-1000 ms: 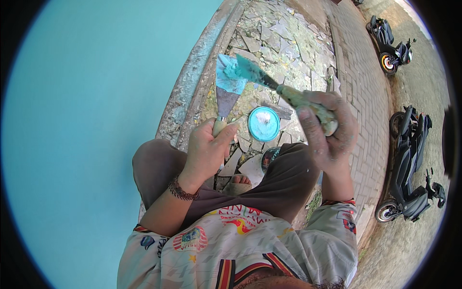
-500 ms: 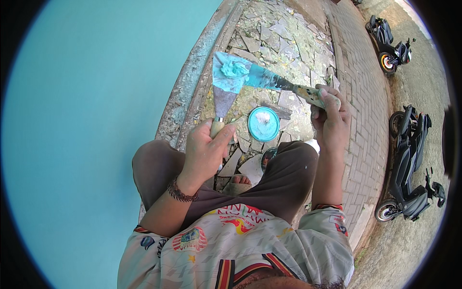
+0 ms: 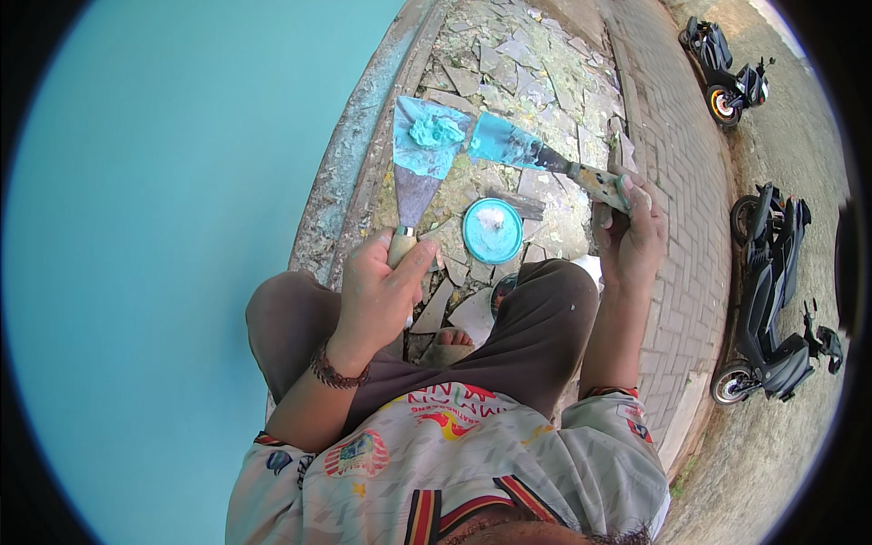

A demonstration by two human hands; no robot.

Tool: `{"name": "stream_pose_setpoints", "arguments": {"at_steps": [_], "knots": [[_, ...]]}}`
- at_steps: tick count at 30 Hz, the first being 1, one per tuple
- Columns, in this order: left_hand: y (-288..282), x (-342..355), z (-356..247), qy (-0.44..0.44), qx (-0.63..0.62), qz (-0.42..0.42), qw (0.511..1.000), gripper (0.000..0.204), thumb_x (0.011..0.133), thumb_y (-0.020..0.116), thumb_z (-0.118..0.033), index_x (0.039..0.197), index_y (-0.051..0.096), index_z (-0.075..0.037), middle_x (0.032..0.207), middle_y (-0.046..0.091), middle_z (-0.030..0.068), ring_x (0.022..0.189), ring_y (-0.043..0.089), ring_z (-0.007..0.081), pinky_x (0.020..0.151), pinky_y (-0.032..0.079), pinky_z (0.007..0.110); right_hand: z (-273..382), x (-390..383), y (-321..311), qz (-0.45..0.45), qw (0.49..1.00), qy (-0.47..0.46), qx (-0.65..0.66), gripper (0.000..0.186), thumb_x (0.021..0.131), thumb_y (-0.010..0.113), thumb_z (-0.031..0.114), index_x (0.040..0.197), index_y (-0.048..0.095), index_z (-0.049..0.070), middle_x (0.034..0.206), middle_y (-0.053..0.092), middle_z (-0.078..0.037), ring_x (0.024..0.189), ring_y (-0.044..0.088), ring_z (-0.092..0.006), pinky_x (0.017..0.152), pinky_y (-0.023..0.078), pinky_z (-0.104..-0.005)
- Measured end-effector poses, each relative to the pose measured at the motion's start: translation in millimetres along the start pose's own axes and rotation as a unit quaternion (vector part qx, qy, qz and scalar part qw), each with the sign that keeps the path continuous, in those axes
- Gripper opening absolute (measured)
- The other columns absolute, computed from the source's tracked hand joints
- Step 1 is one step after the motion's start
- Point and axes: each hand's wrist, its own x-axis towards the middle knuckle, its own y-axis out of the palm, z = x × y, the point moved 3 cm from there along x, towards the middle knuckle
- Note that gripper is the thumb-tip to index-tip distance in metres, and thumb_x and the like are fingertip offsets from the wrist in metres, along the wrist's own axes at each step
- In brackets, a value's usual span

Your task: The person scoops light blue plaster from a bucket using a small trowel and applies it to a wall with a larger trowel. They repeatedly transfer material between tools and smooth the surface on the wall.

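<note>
My left hand [image 3: 380, 286] is closed round the pale handle of a wide putty knife [image 3: 418, 191], blade pointing away from me. A lump of turquoise putty [image 3: 436, 132] sits on that blade. In my right hand [image 3: 633, 232] is a second putty knife [image 3: 554, 161], held by its worn, spotted handle. Its turquoise-smeared blade points left, with its tip right beside the edge of the first blade. Below the blades, a round turquoise lid [image 3: 492, 231] carrying white and turquoise paste lies on the ground.
A smooth turquoise wall [image 3: 182, 227] rises on the left, with a rough paint-spattered ledge [image 3: 338, 173] along its foot. Broken stone slabs [image 3: 509, 77] cover the ground ahead. A dark can [image 3: 502, 295] stands by my right knee. Brick paving [image 3: 677, 182] and two parked motorbikes [image 3: 772, 300] are on the right.
The right putty knife has drawn back to the right, off the left blade. The putty lump stays on the left knife, which has shifted slightly left.
</note>
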Motion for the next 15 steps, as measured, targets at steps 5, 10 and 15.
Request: {"name": "stream_pose_setpoints", "arguments": {"at_steps": [5,10,15], "knots": [[2,0,2,0.026,-0.004,0.009,1.000,0.022,0.091,0.062,-0.024,0.087,0.058,-0.003,0.052,0.051,-0.0016,0.038,0.043,0.0034,0.036,0.033,0.019,-5,-1,4,-0.006,1.000,0.023,-0.012,0.026,0.088,0.061,0.016,0.104,0.060,-0.004,0.076,0.062,-0.009,0.055,0.051,-0.0082,0.042,0.033,-0.0187],[1,1,3,0.028,-0.005,0.009,1.000,0.021,0.091,0.062,-0.024,0.088,0.058,-0.003,0.052,0.051,-0.0016,0.038,0.043,0.0035,0.035,0.033,0.019,-3,-1,-6,-0.001,1.000,-0.005,0.010,0.028,0.088,0.061,0.017,0.105,0.059,-0.004,0.077,0.062,-0.010,0.055,0.051,-0.0081,0.041,0.033,-0.0187],[2,0,3,0.021,-0.008,0.012,1.000,0.020,0.091,0.062,-0.022,0.088,0.058,-0.003,0.052,0.051,-0.0016,0.038,0.043,0.0035,0.036,0.032,0.019,0,-4,-1,-0.001,1.000,-0.005,-0.015,0.028,0.089,0.060,0.017,0.106,0.058,-0.005,0.077,0.062,-0.010,0.055,0.051,-0.0085,0.041,0.033,-0.0191]]}}
